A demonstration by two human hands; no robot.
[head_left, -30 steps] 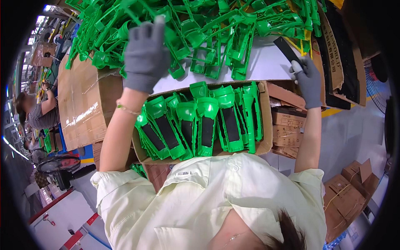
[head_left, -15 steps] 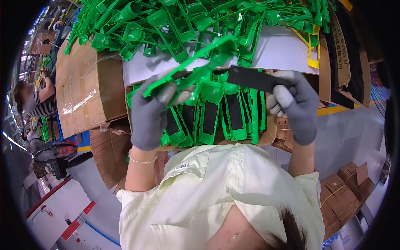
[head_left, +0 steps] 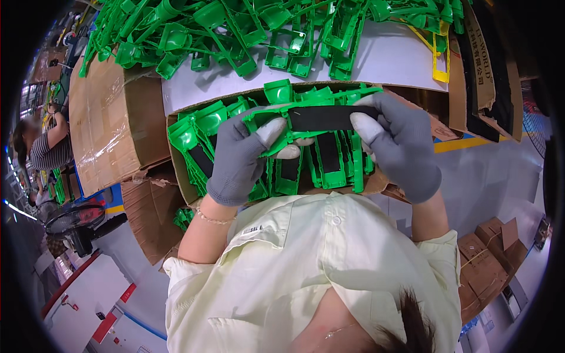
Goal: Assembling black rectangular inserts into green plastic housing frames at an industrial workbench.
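My left hand [head_left: 244, 156], in a grey glove with pale fingertips, grips one end of a green plastic frame [head_left: 265, 119]. The frame lies level in front of my chest. A flat black strip [head_left: 323, 118] lies lengthwise along the frame. My right hand [head_left: 400, 144], gloved alike, pinches the strip's right end against the frame, thumb on top. Right below both hands is an open cardboard box [head_left: 176, 162] of similar green frames [head_left: 333, 162], several with black strips in them.
Beyond the box, a big heap of green plastic parts [head_left: 229, 29] covers a white tabletop [head_left: 388, 65], with a yellow part [head_left: 440, 59] at its right. A taped carton [head_left: 106, 117] stands left. Farther out are a fan [head_left: 76, 220], another person [head_left: 50, 141] and floor cartons [head_left: 482, 259].
The green frame has come down from a tilt to level. The black strip, held apart in my right hand before, has moved left and now lies along the frame.
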